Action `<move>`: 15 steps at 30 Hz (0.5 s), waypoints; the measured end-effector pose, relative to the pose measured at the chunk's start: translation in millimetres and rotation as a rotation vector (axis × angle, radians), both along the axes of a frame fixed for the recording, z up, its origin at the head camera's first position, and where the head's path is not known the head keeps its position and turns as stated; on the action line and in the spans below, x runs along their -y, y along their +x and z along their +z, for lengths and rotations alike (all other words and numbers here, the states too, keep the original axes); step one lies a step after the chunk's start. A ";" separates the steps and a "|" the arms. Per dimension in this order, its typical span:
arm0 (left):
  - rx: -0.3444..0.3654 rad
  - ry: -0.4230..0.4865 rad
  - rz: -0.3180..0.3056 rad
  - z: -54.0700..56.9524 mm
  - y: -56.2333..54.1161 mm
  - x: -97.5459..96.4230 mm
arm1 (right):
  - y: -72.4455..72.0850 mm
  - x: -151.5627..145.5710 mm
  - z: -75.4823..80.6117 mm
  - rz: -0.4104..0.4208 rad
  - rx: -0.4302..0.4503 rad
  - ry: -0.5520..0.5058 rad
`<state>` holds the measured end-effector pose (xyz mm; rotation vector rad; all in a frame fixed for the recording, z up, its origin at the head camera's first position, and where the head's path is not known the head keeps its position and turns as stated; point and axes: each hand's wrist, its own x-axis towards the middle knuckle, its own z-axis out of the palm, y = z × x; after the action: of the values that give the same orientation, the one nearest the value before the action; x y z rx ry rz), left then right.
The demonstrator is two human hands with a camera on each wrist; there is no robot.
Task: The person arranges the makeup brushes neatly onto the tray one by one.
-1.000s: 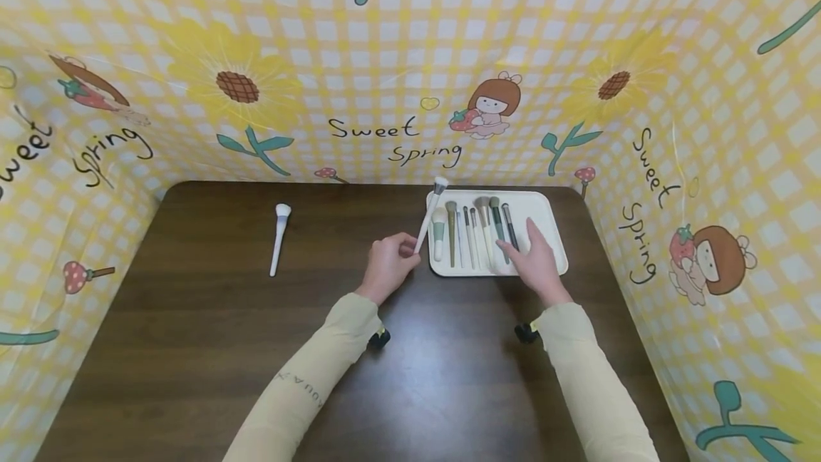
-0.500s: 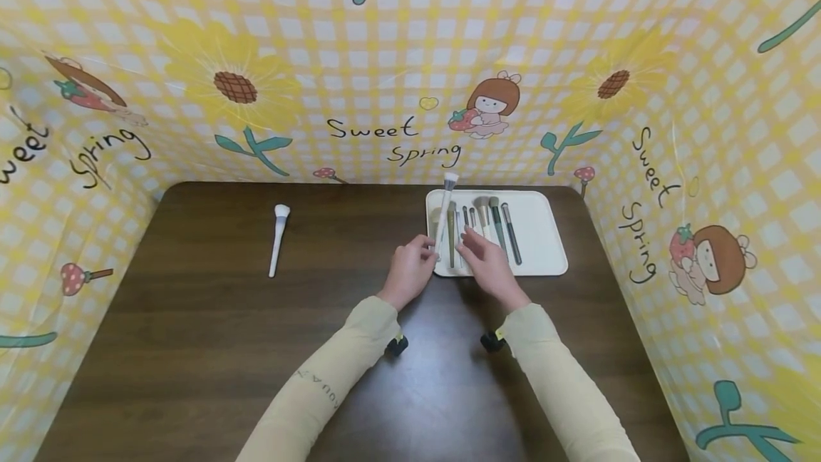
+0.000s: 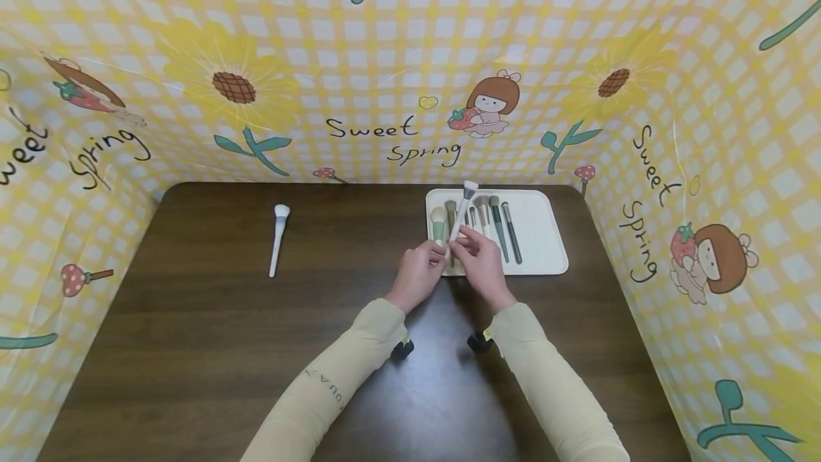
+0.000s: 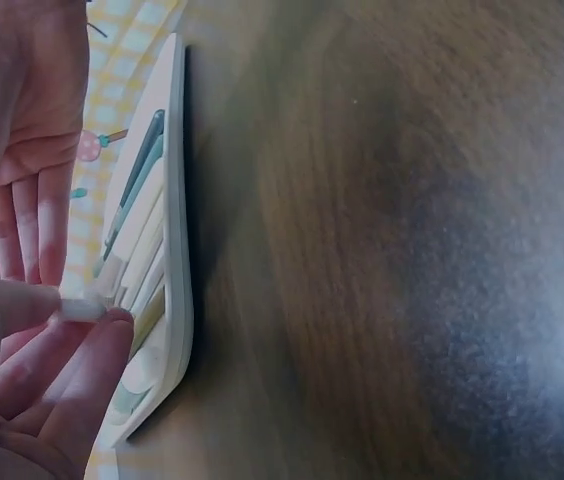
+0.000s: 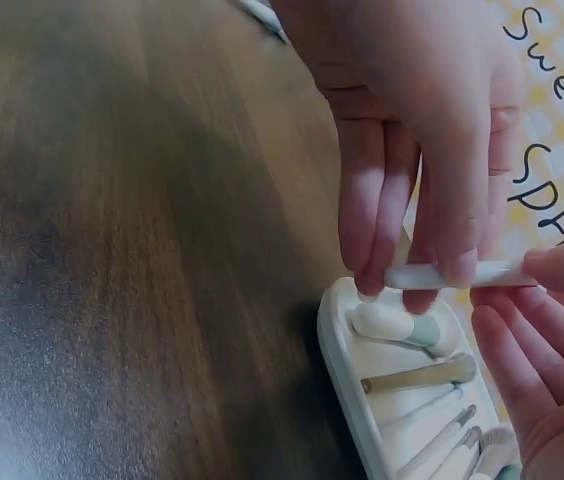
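A white-handled makeup brush (image 3: pixel 462 212) slants up over the left part of the white tray (image 3: pixel 541 234), its pale bristles at the upper end. My left hand (image 3: pixel 418 275) pinches the lower end of the handle between thumb and fingers. Higher on the handle my right hand (image 3: pixel 485 267) has it too; in the right wrist view both thumbs press on the white handle (image 5: pixel 412 277). Several other makeup brushes lie side by side on the tray, among them a pale green one (image 3: pixel 438 223) and a dark one (image 3: pixel 512 234). The hands hide some lower handles.
Another white makeup brush (image 3: pixel 278 241) lies on the brown table (image 3: pixel 212 319), far to the left. A yellow checked cloth (image 3: pixel 372 77) with flowers and lettering rises around the table's back and sides.
The left hand has carried the brush rightward over the tray. The right hand has come left from the tray's right side and now grips the handle as well.
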<state>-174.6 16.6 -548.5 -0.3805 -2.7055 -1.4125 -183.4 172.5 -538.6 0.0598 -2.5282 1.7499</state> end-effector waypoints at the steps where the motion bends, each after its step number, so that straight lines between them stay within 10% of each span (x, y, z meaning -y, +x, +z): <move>1: -0.003 -0.012 -0.003 0.5 0.4 0.3 | 0.0 -0.2 0.0 -0.007 0.003 -0.006; 15: 0.012 -0.102 -0.045 -2.6 -2.3 6.6 | -3.8 -17.4 -3.1 -0.021 0.054 -0.123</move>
<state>-176.9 10.0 -551.1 -0.4434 -2.8033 -1.2944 -187.3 189.8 -541.7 -0.0209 -2.4411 1.9198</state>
